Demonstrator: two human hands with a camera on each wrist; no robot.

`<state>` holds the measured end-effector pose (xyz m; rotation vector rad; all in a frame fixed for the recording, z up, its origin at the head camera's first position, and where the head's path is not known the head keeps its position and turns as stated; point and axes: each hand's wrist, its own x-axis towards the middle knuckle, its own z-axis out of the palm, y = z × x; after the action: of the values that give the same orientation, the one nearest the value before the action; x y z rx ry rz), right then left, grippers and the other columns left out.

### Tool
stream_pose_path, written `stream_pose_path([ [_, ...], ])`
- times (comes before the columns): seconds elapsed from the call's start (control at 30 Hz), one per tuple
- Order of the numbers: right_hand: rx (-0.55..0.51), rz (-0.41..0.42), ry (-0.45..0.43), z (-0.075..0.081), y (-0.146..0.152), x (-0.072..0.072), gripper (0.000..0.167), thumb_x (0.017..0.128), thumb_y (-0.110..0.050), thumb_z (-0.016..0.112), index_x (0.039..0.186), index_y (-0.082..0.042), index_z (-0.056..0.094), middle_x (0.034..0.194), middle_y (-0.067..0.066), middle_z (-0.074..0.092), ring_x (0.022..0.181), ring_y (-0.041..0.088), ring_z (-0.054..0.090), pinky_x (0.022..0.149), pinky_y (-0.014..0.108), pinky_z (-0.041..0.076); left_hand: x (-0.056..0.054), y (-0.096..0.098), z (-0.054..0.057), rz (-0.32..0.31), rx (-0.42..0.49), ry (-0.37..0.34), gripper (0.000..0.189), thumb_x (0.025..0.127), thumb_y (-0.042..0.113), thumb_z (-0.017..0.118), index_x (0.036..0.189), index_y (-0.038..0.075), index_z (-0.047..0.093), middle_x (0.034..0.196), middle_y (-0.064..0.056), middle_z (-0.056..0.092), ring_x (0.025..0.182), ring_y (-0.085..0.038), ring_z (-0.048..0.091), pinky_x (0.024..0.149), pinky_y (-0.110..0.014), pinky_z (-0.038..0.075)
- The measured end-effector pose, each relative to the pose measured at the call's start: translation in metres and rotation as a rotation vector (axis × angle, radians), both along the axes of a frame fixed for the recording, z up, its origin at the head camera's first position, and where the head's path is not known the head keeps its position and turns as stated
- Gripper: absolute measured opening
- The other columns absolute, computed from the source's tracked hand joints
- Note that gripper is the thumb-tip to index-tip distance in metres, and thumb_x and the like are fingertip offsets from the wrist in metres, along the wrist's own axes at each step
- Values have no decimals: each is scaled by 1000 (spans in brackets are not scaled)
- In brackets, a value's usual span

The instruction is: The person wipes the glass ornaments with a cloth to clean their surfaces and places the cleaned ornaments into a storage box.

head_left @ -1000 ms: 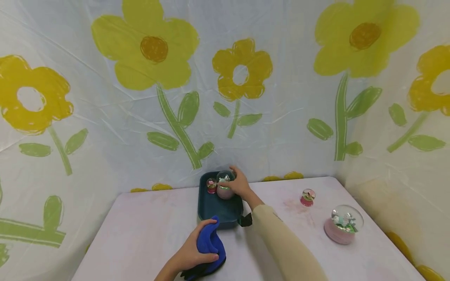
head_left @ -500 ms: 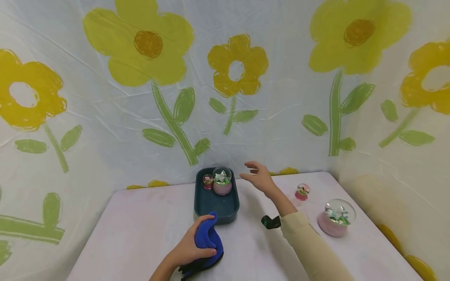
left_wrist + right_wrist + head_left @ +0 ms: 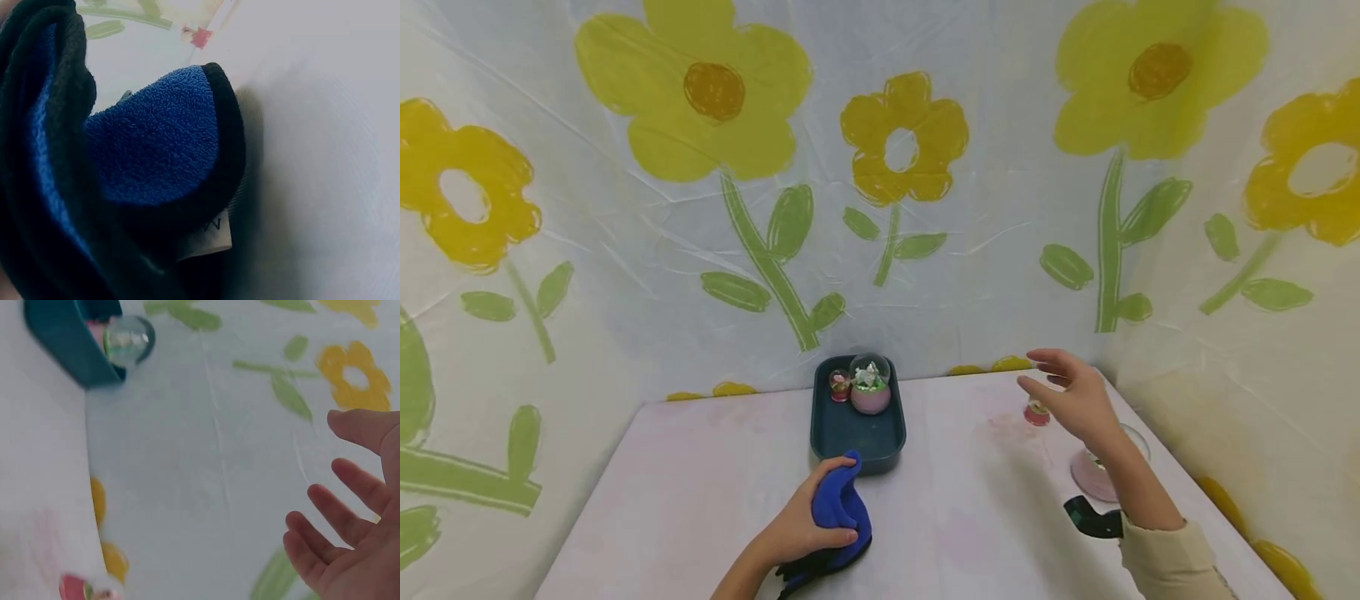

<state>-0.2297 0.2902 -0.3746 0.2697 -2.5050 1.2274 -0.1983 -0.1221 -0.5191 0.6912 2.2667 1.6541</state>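
My left hand (image 3: 790, 525) grips a folded blue cloth (image 3: 838, 500) with black edging, low over the front of the table; a white tag shows on the cloth in the left wrist view. My right hand (image 3: 1075, 404) holds nothing, its fingers spread and slightly bent in the right wrist view. In the head view it overlaps a small snow globe (image 3: 1037, 415) with a red base and partly hides it. Behind my right forearm, a larger snow globe (image 3: 1088, 477) with a pink base is partly covered.
A dark teal tray (image 3: 857, 437) stands at the table's back middle. Along its far end sit a small red-based snow globe (image 3: 839, 385) and a larger pink-based one (image 3: 870, 392). Flower-printed sheeting (image 3: 985, 250) rises behind and beside the table.
My right hand has let go of the larger snow globe in the tray and moved right, over the globes on the right side. My left hand still holds the cloth in about the same place.
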Motion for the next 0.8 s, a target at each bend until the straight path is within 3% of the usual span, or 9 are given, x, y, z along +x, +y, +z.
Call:
stream_pose_path([
  [0.1,46,-97,64,-1,26,13,48,91,-30,70,128,-4,56,124,14,57,107,19,55,80,6,38,-1,-2,2,5,-4,2,83,79,29,80,145,39,32,147,-10,32,117,-35,46,85,-47,50],
  [0.27,43,-252,90,-15,72,36,53,87,-28,75,129,-2,56,118,-5,55,94,-6,44,74,6,34,-2,2,-1,4,-6,-2,82,79,29,81,144,41,32,146,-7,34,117,-32,48,86,-43,51],
  [0.37,21,-302,49,-32,96,48,60,85,-29,77,135,-6,53,121,-17,49,97,-10,39,74,5,31,-1,5,-1,3,-3,6,83,78,29,81,144,40,32,146,-6,35,117,-31,47,87,-43,50],
  [0.5,-39,-328,12,-63,117,62,70,83,-25,79,142,-10,46,126,-21,45,102,-11,37,75,2,31,1,7,0,-4,-16,6,83,79,31,81,145,39,32,148,-4,34,120,-31,46,89,-44,49],
  [0.57,-67,-342,-5,-77,122,65,76,82,-23,80,146,-11,41,128,-18,44,104,-12,37,75,1,31,1,6,1,-11,-21,6,83,79,31,80,145,39,31,148,-4,34,120,-31,46,88,-44,49],
  [0.7,-116,-366,-62,-103,123,64,88,82,-20,80,151,-10,27,139,7,42,109,-8,38,76,3,32,2,1,4,-11,-25,24,84,78,30,81,146,37,31,148,-4,34,119,-31,47,87,-44,49],
  [0.8,-133,-350,-118,-116,122,56,94,82,-21,80,153,-6,19,144,24,34,119,9,41,76,4,33,3,-2,7,2,-17,24,85,78,29,81,146,37,31,148,-5,33,119,-32,46,87,-46,49],
])
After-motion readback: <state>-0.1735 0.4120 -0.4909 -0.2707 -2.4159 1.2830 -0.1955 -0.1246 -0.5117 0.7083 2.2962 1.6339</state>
